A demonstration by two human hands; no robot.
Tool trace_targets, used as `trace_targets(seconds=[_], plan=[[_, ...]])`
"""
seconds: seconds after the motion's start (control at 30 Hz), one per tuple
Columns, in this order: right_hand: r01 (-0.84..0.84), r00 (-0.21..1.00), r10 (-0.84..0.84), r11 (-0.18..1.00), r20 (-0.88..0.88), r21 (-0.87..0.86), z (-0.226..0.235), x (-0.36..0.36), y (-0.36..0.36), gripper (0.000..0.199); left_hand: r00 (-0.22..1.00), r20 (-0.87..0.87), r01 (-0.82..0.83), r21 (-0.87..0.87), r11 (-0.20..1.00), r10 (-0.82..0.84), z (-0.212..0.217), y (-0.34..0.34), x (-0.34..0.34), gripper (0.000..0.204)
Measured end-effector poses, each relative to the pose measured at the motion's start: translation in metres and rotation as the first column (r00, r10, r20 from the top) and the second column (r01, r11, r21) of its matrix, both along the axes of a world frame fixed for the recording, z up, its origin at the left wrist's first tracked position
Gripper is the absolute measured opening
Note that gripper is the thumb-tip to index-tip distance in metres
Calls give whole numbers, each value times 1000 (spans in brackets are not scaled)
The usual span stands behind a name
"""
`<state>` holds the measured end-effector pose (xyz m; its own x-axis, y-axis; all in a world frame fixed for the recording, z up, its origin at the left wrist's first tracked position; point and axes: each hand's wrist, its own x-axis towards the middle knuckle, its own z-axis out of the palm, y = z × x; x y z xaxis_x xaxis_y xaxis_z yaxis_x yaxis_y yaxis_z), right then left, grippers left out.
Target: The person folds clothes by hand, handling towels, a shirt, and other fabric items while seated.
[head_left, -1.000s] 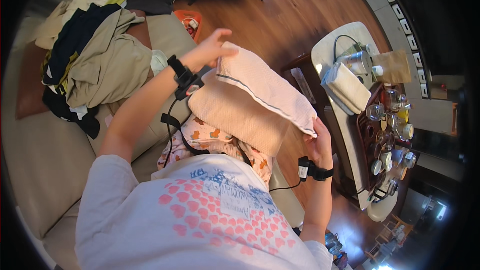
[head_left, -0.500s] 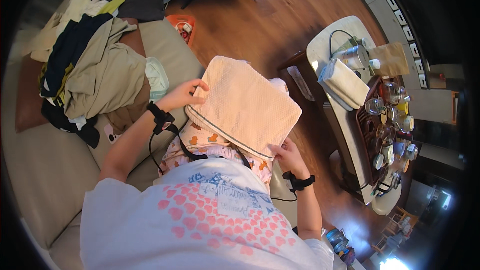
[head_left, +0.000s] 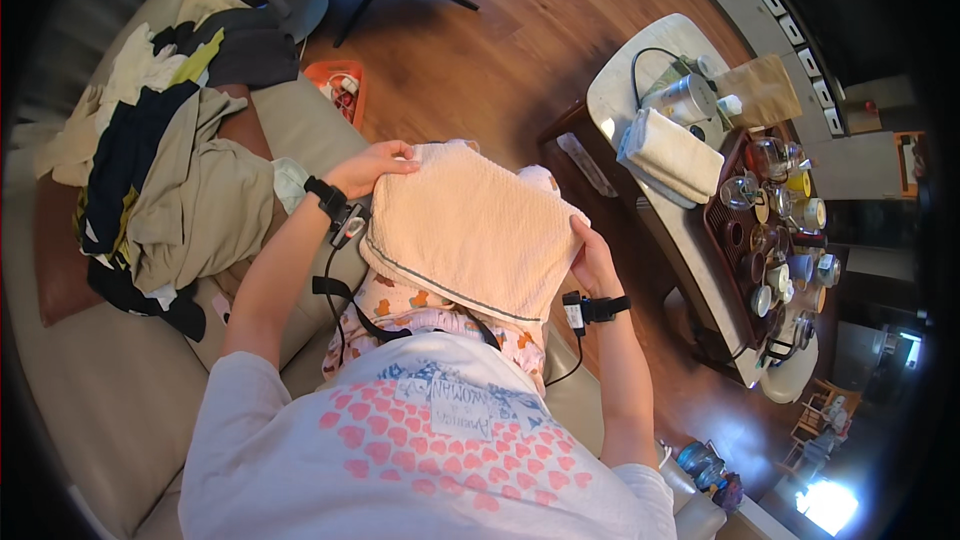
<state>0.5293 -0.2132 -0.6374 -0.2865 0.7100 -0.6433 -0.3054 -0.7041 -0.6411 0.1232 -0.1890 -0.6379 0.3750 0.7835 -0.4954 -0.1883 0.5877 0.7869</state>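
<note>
A peach-coloured towel (head_left: 475,230) with a dark stripe along its near edge lies folded across my lap. My left hand (head_left: 378,168) pinches its far left corner between thumb and fingers. At the right corner, my right hand (head_left: 594,258) grips the towel's edge, thumb on top and the other fingers partly hidden beneath. Under the towel show patterned pink trousers (head_left: 400,298). Both wrists carry black straps with small devices and cables.
Left on the sofa (head_left: 110,390) lies a heap of clothes (head_left: 200,200). To the right stands a table (head_left: 640,50) with folded towels (head_left: 672,155), a metal canister (head_left: 685,98) and a tray (head_left: 735,235) of cups and glassware. An orange basket (head_left: 350,105) sits on the floor ahead.
My left hand has moved to the towel's far left corner, and my right hand has slid up from the near right corner to the right one. The view has shifted slightly.
</note>
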Motion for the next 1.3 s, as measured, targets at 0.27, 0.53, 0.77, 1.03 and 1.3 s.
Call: trace_targets(seconds=[0.27, 0.53, 0.77, 1.03, 1.3], plan=[[66, 989, -82, 990, 123, 128, -2, -7, -3, 32, 971, 58, -226, -81, 971, 230, -6, -2, -15, 32], [2, 941, -113, 945, 319, 328, -20, 2, -11, 28, 966, -211, 149, -28, 988, -152, -1, 6, 3, 48], [-144, 879, -175, 789, 444, 597, 2, -16, -18, 22, 985, -151, -58, 164, 985, 83, -14, 0, 9, 44], [-75, 913, -145, 859, 382, 506, -17, 1, -13, 20, 998, -28, -45, 111, 993, 49, -14, 7, 3, 41], [-97, 801, -243, 849, 547, 520, -37, 1, -16, 30, 681, -569, -214, 448, 868, 461, -56, -11, -9, 14]])
